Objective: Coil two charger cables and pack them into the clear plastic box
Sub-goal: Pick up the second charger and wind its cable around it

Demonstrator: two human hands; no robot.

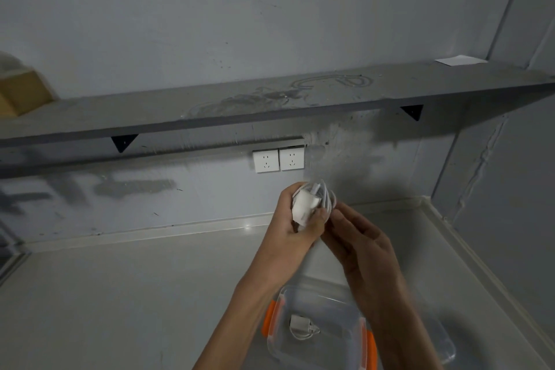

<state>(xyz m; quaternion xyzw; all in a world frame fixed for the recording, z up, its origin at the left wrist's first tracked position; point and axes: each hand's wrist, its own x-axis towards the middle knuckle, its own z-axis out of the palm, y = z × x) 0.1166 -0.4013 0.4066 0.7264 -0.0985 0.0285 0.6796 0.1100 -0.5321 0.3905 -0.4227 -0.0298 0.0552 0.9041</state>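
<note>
- The clear plastic box with orange side clips (318,336) sits nearest you on the pale grey counter (120,294), directly under your forearms; it is your landmark. One coiled white charger with its small plug block (301,327) already lies on the floor of that box, towards its left side, so I judge you are half done.
- Just right of the box a clear lid (444,345) seems to lie flat; blur makes this uncertain.
- Above the box and well clear of it, your left hand (295,228) curls round the second white charger block and its looped white cable (312,203), thumb pressing the block's face.
- Your right hand (360,240) is touching the loops from the right with fingers loosely bent; whether they pinch the cable's free end, I cannot tell.
- Keep the left grip firm so the loops do not spring apart, tuck the loose end under a turn, then lower the bundle into the bare right half of the box.
- Farther beyond the box, two white wall sockets (278,161) sit under a grey shelf (270,105).
</note>
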